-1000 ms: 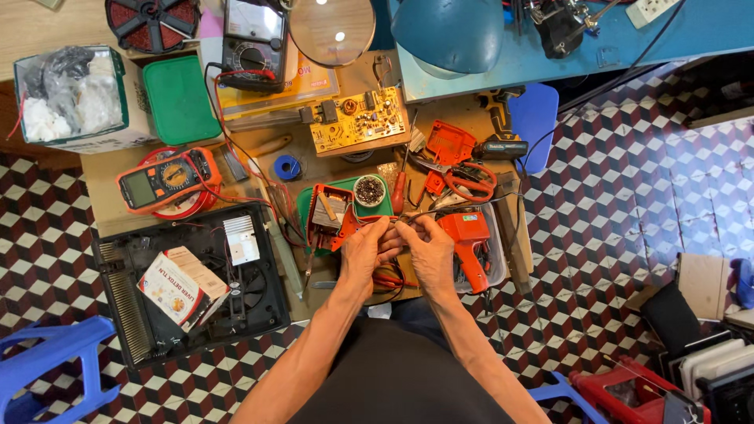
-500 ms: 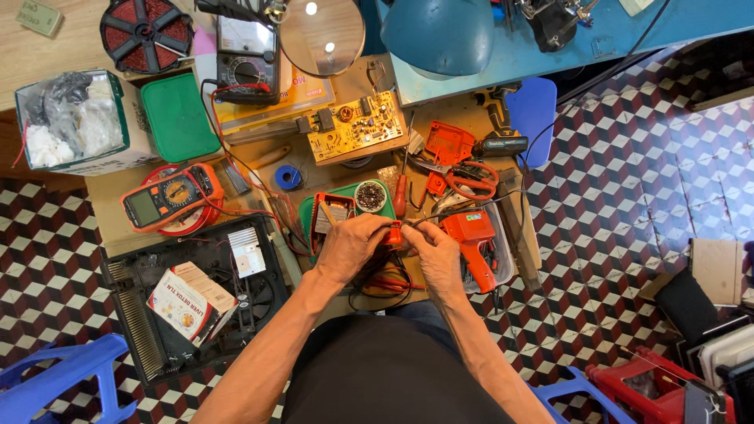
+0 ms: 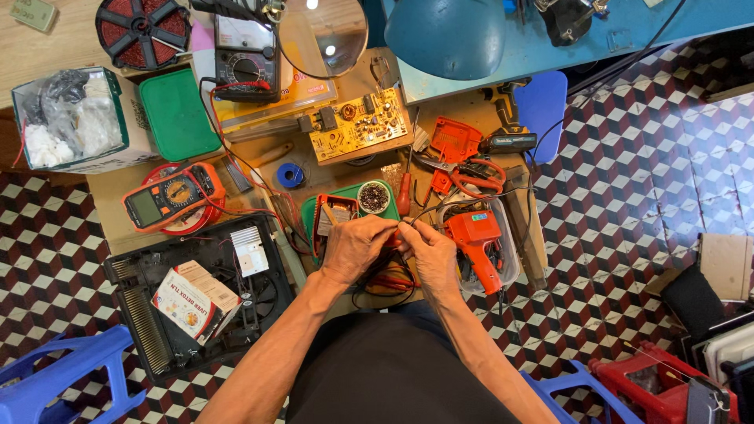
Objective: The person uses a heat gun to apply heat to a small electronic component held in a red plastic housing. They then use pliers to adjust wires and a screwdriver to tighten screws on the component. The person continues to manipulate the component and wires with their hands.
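Pinching something small and red between the fingertips, the two hands meet just in front of the green tray (image 3: pixel 311 213) at the near edge of the counter (image 3: pixel 110 212). What the small red part (image 3: pixel 399 238) is cannot be told; it is mostly hidden by the fingers. The left hand (image 3: pixel 355 248) is curled nearly closed around it from the left, and the right hand (image 3: pixel 430 253) is closed to a fine pinch on it from the right. Thin red and black leads (image 3: pixel 385 283) are looped beneath the wrists, so the work is best kept low and close to the body, with the forearms steadied and the leads kept from snagging. A firm but light pinch is probably called for, since so small a piece would be easily dropped among the clutter. Just right of the hands an orange soldering gun (image 3: pixel 477 239) lies in a clear tub (image 3: pixel 512 267); a red-handled screwdriver (image 3: pixel 404 192) and a round tin (image 3: pixel 373 197) sit just beyond. Further off, a yellow circuit board (image 3: pixel 358 126) and an orange multimeter (image 3: pixel 171 196) are laid out.
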